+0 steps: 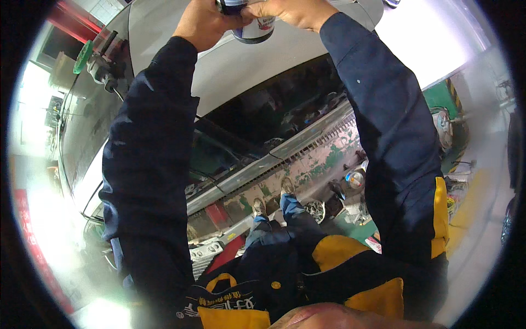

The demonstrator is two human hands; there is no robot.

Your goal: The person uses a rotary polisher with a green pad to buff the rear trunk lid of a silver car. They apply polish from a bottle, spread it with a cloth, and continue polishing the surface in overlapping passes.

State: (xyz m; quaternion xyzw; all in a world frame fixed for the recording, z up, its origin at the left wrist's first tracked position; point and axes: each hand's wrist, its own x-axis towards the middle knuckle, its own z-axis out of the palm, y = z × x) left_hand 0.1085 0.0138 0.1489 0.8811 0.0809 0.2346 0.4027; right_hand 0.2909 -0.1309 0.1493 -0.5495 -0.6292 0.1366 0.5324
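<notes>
both hands held one can (257,35) between them, at the upper edge of the view. the left hand (205,23) was closed on its left side, and the right hand (293,12) came in from the right, its fingers reaching across the front of the can. the can's white lower part and dark base showed below the fingers, while its top was cut off by the edge, so i could not tell whether it was capped. behind the can was a pale panel (257,63); whether the two touched could not be told. left of the left sleeve (150,148) was a power tool (100,70) with a green pad (83,57). farther down were two shoes (287,186) on the worn floor (323,159).
</notes>
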